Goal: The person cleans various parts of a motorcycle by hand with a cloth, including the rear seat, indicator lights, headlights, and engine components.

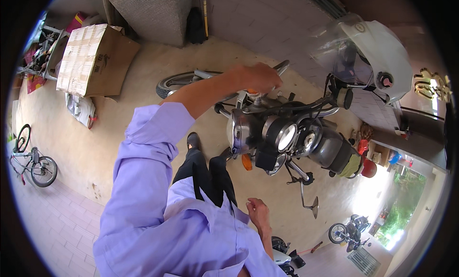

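Note:
My left hand [263, 78], blurred, reaches across to the far side of a parked motorcycle. It is at a curved grey bar [282, 66], close to an orange turn signal [252, 91]. Whether the fingers grip the bar cannot be told. Below that arm are the motorcycle's chrome headlight [235, 131], round gauge [287, 137] and dark fuel tank [324, 148]. A white helmet [389, 58] with a clear visor sits by the far end of the handlebar. My right hand [260, 213] hangs beside my body, fingers loosely curled, with nothing seen in it.
A spoked wheel [166, 85] stands beyond my left forearm. A large cardboard box [114, 67] lies at the upper left, a bicycle [43, 171] at the far left. The motorcycle's mirror [315, 207] juts out near my right side. Another motorcycle [349, 228] stands by the bright doorway.

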The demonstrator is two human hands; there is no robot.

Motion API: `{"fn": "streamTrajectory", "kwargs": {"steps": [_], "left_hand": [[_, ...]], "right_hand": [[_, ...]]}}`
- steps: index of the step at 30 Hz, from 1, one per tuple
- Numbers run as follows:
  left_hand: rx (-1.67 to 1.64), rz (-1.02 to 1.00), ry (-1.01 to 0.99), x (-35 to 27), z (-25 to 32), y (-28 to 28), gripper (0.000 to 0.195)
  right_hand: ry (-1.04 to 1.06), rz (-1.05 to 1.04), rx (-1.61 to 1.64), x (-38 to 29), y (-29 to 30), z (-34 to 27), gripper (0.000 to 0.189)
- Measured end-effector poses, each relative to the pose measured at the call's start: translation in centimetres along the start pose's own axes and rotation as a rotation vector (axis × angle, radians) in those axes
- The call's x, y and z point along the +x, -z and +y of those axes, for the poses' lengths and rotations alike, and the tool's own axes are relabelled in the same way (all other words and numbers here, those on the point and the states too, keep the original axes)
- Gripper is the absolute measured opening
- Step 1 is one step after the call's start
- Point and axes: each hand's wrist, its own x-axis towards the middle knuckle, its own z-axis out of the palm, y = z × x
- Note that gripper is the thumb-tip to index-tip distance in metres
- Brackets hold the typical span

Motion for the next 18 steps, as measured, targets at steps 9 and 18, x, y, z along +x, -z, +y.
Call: {"fn": "streamTrajectory", "kwargs": {"steps": [9, 18], "left_hand": [[0.727, 0.18, -0.314, -3.9, 3.1, -2.7, 0.016], [0.583, 0.375, -0.482, -7.7, 2.3, -1.3, 0.014]], "right_hand": [[0.02, 0.014, -0.041, 0.4, 1.6, -0.8, 0.026], [-0.075, 0.029, 0.012, -1.6, 1.2, 1.6, 0.027]]}}
